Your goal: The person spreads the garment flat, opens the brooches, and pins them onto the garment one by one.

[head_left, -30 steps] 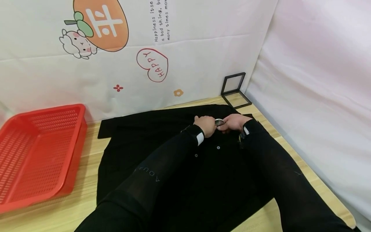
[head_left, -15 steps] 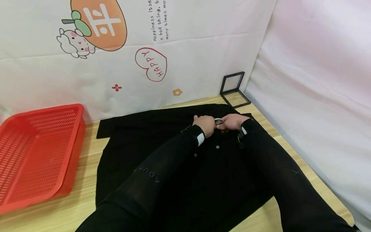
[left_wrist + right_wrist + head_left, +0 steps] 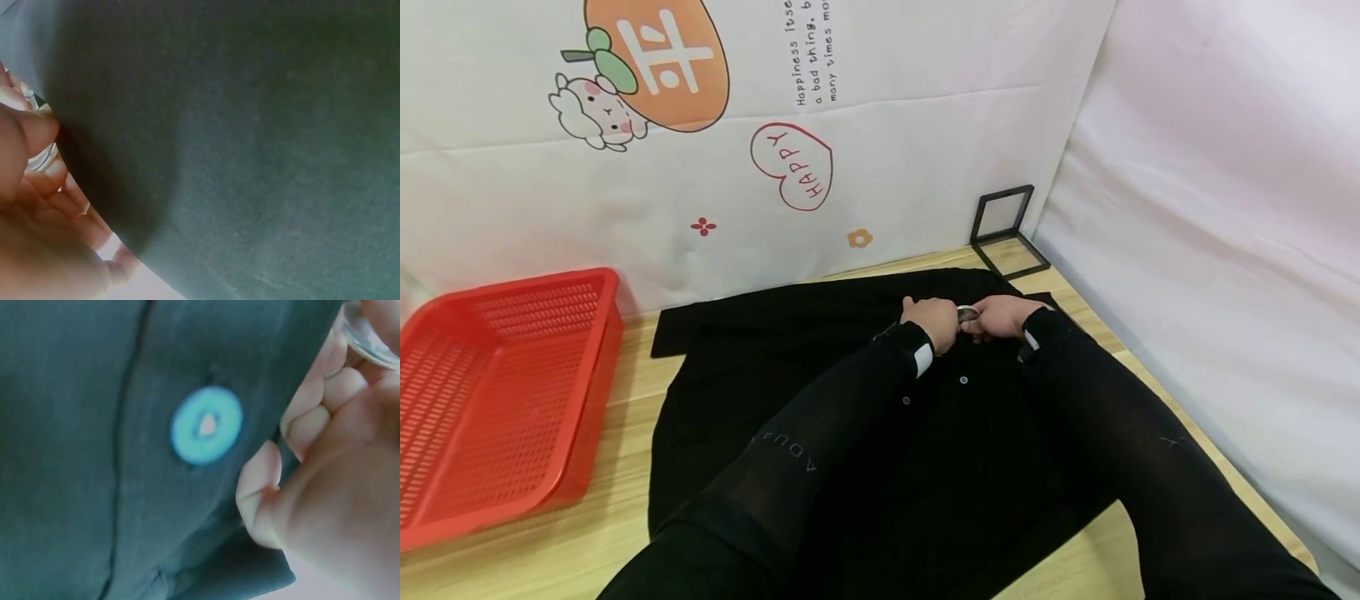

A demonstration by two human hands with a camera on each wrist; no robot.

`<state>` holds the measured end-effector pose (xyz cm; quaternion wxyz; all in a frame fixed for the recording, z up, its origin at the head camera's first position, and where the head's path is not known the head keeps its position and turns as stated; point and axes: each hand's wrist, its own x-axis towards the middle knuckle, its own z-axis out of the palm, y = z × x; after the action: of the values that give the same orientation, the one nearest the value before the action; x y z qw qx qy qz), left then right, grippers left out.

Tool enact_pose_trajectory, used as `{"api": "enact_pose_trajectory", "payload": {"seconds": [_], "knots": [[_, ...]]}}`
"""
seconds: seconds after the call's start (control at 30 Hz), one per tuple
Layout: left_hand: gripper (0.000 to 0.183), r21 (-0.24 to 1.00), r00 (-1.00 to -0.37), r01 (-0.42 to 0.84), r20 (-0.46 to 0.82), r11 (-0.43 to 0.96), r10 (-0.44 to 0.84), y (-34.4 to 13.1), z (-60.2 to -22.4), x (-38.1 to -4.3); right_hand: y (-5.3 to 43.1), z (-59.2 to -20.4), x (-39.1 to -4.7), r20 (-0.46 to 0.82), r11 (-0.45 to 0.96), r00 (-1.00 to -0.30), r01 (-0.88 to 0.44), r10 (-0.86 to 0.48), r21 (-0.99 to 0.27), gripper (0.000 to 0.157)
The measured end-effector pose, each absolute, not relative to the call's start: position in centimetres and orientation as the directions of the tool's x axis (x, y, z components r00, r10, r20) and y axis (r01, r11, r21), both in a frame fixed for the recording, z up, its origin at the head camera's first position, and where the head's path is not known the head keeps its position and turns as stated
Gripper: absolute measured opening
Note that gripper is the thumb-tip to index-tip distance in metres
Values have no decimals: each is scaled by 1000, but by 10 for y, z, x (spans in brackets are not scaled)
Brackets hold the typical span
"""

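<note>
A black buttoned shirt (image 3: 880, 467) lies spread over the wooden table. Near its upper right part both hands meet around a small round silver-rimmed piece (image 3: 967, 314) with a dark middle. My left hand (image 3: 931, 322) grips it from the left; most of those fingers are hidden in the head view. From the other side my right hand (image 3: 1000, 317) pinches its edge. Part of the shiny rim (image 3: 369, 337) appears at the top right of the right wrist view, beside curled fingers. A round button (image 3: 207, 425) sits on the cloth there. The piece's exact kind cannot be told.
A red plastic basket (image 3: 591, 400) stands at the left of the table. At the back right corner is a thin black hinged frame (image 3: 1011, 233) with clear panes. White printed cloth (image 3: 910, 167) hangs behind, and plain white cloth (image 3: 1195, 250) at the right.
Both hands stay together at the round piece with only slight shifts. The right forearm has moved a little to the right. The head view shifted slightly.
</note>
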<state>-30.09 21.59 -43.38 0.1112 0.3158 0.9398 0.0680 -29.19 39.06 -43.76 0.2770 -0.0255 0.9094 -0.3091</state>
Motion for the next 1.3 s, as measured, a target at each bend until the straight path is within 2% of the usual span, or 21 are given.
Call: {"api": "enact_pose_trajectory", "payload": {"seconds": [0.43, 0.67, 1.03, 1.3], "knots": [[27, 192, -770, 575, -200, 795, 605, 227, -447, -316, 390, -426, -286, -490, 833, -834, 68, -255, -550, 29], [23, 191, -784, 557, -202, 808, 587, 227, -447, -314, 389, -429, -286, -492, 809, -840, 118, -228, -576, 30], [41, 227, -776, 550, -218, 804, 592, 224, -448, -312, 392, -434, -288, -496, 807, -834, 111, -243, -581, 27], [41, 221, -782, 545, -213, 809, 585, 225, -451, -313, 389, -432, -285, -484, 799, -840, 107, -246, -592, 27]]}}
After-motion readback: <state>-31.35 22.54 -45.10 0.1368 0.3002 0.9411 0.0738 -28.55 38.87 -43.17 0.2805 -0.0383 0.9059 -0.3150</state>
